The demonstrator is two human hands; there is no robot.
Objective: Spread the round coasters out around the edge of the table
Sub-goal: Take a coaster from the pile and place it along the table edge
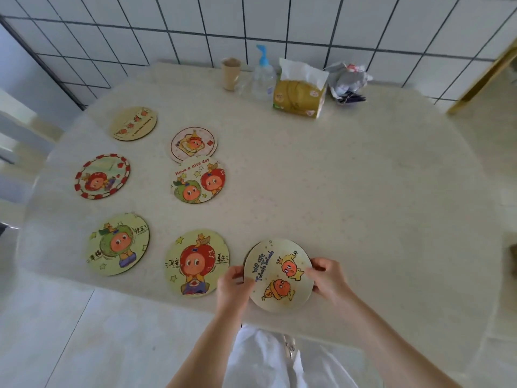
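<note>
Several round cartoon coasters lie on the pale table. Along the left edge sit a striped-rim coaster, a green-fruit coaster and a plain beige one. Near the front edge lies a red-apple coaster. Further in, a toast coaster overlaps a "Have a nice day" coaster. My left hand and my right hand grip opposite rims of a "We are Twinkle" coaster just above the front edge; another coaster may be behind it.
At the back of the table stand a paper cup, a pump bottle, a yellow tissue pack and a crumpled bag. A tiled wall rises behind. A chair stands at the left.
</note>
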